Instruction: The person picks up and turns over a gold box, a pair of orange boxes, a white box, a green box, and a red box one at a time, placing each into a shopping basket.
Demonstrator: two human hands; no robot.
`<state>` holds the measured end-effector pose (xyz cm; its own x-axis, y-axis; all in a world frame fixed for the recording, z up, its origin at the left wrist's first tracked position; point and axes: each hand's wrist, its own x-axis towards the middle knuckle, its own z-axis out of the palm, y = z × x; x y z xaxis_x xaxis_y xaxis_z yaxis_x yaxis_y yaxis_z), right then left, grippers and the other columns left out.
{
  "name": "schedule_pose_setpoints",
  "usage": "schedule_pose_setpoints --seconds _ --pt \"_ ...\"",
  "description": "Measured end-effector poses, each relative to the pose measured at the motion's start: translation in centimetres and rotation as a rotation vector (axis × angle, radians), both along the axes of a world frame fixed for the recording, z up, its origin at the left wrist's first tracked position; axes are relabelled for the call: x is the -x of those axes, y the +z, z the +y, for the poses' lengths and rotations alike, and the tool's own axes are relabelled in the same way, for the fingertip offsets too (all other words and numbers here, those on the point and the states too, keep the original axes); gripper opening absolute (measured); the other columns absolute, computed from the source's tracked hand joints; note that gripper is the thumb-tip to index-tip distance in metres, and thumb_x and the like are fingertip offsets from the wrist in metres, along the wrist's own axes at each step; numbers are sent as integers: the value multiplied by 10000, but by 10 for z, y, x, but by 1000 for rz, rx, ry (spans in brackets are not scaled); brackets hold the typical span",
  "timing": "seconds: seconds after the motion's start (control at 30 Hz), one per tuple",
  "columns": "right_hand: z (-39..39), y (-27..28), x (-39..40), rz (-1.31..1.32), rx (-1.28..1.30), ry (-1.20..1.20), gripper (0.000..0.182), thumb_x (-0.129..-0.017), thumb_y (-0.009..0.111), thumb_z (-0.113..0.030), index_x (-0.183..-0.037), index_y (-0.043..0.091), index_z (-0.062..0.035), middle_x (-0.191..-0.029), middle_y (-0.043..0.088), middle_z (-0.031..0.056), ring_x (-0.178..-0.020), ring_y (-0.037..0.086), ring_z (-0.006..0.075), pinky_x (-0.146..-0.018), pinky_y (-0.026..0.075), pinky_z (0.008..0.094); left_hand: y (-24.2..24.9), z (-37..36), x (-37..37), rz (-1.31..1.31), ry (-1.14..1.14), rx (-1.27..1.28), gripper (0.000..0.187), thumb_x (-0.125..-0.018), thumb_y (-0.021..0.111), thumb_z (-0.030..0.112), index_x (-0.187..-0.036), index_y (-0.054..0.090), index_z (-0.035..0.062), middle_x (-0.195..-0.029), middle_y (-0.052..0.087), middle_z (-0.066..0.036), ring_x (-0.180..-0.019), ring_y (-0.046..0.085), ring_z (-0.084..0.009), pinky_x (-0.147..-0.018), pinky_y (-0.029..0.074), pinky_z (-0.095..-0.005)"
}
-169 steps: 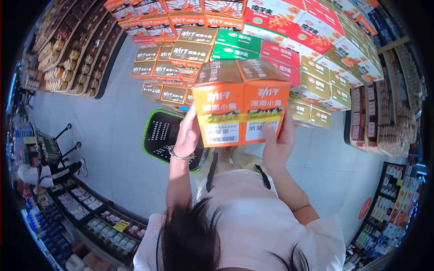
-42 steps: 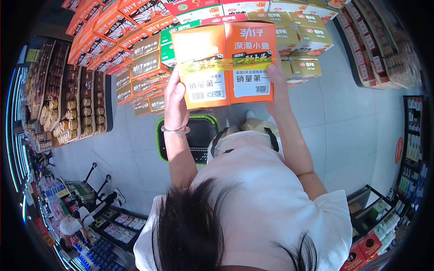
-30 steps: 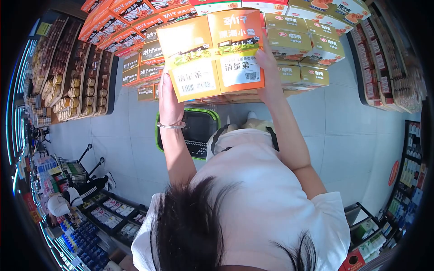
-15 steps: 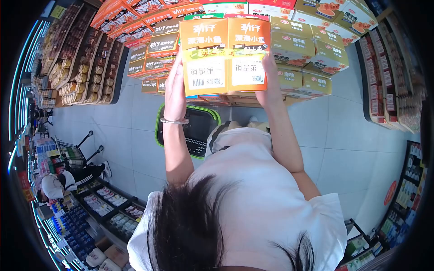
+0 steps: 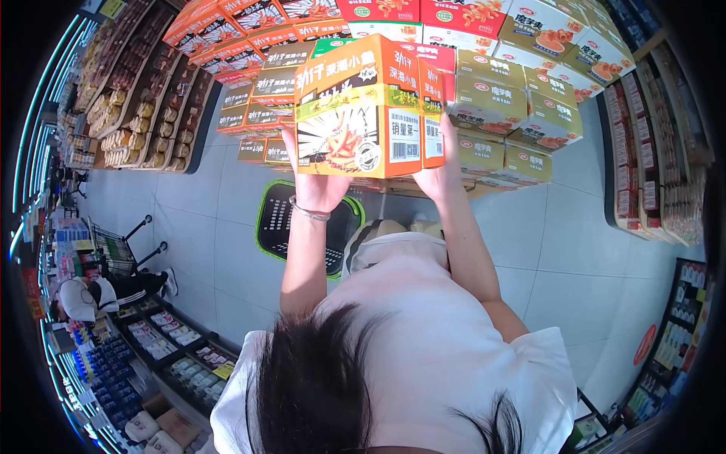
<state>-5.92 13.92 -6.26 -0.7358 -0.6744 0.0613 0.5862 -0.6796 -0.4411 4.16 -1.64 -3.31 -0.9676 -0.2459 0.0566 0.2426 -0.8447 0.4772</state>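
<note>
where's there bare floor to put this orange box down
Bare tile floor opens right of the person, between the stacked carton display and the right-hand shelves. More lies left of the green basket, toward the trolley. The display top is crowded; both hands hold the orange box.

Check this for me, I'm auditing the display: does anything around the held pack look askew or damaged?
Nothing looks damaged. The orange twin pack is tilted between the left hand and right hand, its yellow band intact. The stacked cartons behind sit squarely.
</note>
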Motion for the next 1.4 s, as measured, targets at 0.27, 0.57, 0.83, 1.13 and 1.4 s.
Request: schedule_pose_setpoints --seconds 0.27,0.57,0.83,1.13,1.4 --pt "-10 -19 5 -11 -186 30 418 -1000 346 -334 -1306 422 -58 -1279 517 45 -1170 491 142 -1002 371 345 9 -3 -13 -186 248 480 707 -915 346 596 -1368 350 53 -1355 449 -82 -1222 455 -224 -1022 364 -394" --pt "-11 -17 -1 -38 -287 -44 492 -972 371 -448 -1299 441 -86 -1240 536 25 -1147 494 126 -983 371 334 -2 0 -8 -218 327 594 729 -905 364 612 -1338 375 25 -1297 489 -76 -1176 486 -188 -987 388 -364" --pt "-8 -22 1 -94 -292 -39 491 -965 372 -464 -1272 467 -94 -1191 561 34 -1078 542 122 -903 449 323 0 2 -9 -232 220 681 744 -903 355 622 -1339 374 19 -1291 484 -88 -1172 483 -178 -968 404 -342" --pt "-6 -19 2 -85 -239 -54 485 -962 384 -463 -1224 488 -68 -1121 597 71 -970 606 149 -836 505 321 13 -12 -29 -150 1 916 1037 -757 566 682 -1427 200 -19 -1387 371 -126 -1261 369 -204 -1033 308 -337" --pt "-2 -4 1 272 -421 -258 298 -949 433 -145 -1199 513 -4 -1057 608 44 -909 576 92 -798 468 263 -14 -41 -55 -124 -146 740 965 -772 614 610 -1406 242 -15 -1410 351 -132 -1298 339 -231 -1053 297 -382"
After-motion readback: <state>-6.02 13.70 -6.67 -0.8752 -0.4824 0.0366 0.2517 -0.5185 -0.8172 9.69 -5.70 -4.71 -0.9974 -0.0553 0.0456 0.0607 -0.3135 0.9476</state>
